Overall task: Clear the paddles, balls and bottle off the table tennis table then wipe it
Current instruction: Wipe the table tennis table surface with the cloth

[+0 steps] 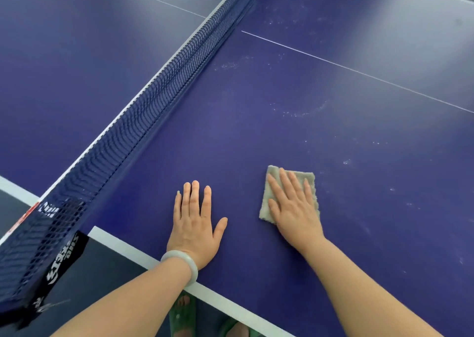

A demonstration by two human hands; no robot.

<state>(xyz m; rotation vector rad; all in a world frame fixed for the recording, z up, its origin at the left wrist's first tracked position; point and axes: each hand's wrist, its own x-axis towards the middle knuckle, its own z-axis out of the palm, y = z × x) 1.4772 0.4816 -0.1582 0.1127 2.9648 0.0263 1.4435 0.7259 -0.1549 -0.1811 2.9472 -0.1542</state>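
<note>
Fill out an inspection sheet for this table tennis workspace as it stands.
Surface: blue table, pale dust specks right of the net.
Job's things: grey cloth lying flat on the table; nothing else seen.
Clutter: nothing seen.
Hands: left hand flat on the table, fingers straight, bracelet at the wrist; right hand presses the cloth, fingers straight.
Cables: nothing seen.
Surroundings: green sandals on the dark floor below the table edge.

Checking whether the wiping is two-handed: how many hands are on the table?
2. The left hand rests flat on the bare table nearer the net; the right hand, further from the net, presses the cloth flat against the table. Neither is hidden.
</note>
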